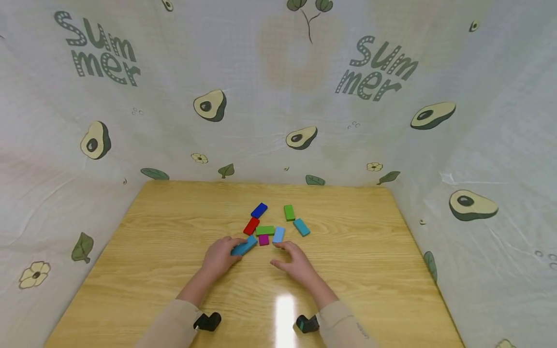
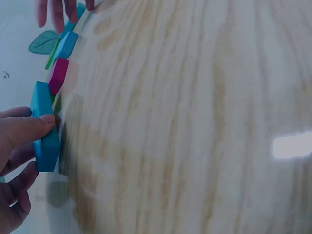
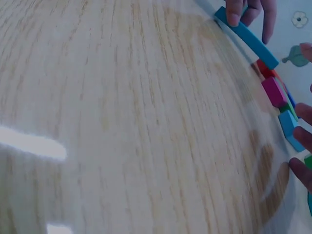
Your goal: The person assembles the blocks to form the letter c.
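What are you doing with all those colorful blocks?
A person sits at a wooden table with small flat colored blocks lying in a loose cluster. The left hand pinches a teal block at the near edge of the cluster. The right hand rests beside it with relaxed fingers, just short of a light blue block. Red, dark blue, green and magenta blocks lie flat behind them.

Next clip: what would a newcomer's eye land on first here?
A cluster of small coloured blocks mid-table on the wooden table. The left hand grips a teal block at the cluster's near-left edge; the right hand rests beside a light blue block. Avocado-print sheeting surrounds everything.
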Motion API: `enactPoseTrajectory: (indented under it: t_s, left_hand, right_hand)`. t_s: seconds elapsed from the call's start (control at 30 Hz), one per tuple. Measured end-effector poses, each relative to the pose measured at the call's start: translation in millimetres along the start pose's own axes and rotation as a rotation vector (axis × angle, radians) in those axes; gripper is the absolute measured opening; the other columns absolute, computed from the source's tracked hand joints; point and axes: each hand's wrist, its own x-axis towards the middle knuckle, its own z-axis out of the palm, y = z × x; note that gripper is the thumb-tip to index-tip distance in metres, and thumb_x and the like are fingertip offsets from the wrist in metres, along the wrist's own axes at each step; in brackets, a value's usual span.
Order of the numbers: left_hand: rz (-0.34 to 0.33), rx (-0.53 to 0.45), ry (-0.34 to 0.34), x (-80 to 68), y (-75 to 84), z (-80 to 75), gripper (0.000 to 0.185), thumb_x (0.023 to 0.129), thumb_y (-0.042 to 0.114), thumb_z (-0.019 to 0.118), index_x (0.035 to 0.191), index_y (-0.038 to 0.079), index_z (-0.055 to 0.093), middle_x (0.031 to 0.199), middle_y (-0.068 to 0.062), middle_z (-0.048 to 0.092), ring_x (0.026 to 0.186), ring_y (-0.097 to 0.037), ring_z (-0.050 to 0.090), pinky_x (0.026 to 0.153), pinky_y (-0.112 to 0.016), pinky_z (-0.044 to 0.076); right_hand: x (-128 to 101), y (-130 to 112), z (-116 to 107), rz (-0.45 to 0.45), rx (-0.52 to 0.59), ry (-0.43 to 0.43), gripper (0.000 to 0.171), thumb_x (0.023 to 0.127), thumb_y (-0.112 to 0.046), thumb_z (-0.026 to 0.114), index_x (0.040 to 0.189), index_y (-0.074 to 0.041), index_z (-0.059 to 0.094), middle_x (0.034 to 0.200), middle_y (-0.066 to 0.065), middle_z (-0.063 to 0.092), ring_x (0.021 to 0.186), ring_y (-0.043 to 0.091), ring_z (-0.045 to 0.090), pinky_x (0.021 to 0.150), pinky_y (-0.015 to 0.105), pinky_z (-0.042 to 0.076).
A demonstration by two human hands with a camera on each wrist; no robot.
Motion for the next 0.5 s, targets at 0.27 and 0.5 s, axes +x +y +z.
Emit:
enactPoseTrajectory:
  t_s: [0.27, 0.5]
  left_hand:
    - [-0.054, -0.017, -0.004, -5.1, 3.3, 5.2, 0.045, 0.077, 0.021, 0.084, 0.120, 0.020, 0.070, 0.087, -0.001, 0.058, 0.071, -0.013, 0.051, 0.061, -0.031, 0.046]
    - [-0.109, -0.063, -0.062, -7.8, 3.8, 7.5, 0.060, 0.073, 0.035, 0.086, 0.128, 0.019, 0.064, 0.090, 0.002, 0.056, 0.077, -0.014, 0.055, 0.066, -0.034, 0.048]
  right_hand:
    - [-3.6, -1.5, 4.7, -0.009, -0.029, 0.004, 0.052, 0.087, -0.031, 0.074, 0.133, -0.013, 0.059, 0.135, 0.006, 0.055, 0.129, 0.030, 0.045, 0.107, 0.051, 0.034]
    - [-4.5, -1.5, 8.4, -0.012, -0.060, -0.001, 0.050, 0.087, -0.032, 0.074, 0.131, -0.013, 0.060, 0.134, 0.004, 0.056, 0.130, 0.030, 0.044, 0.107, 0.051, 0.034]
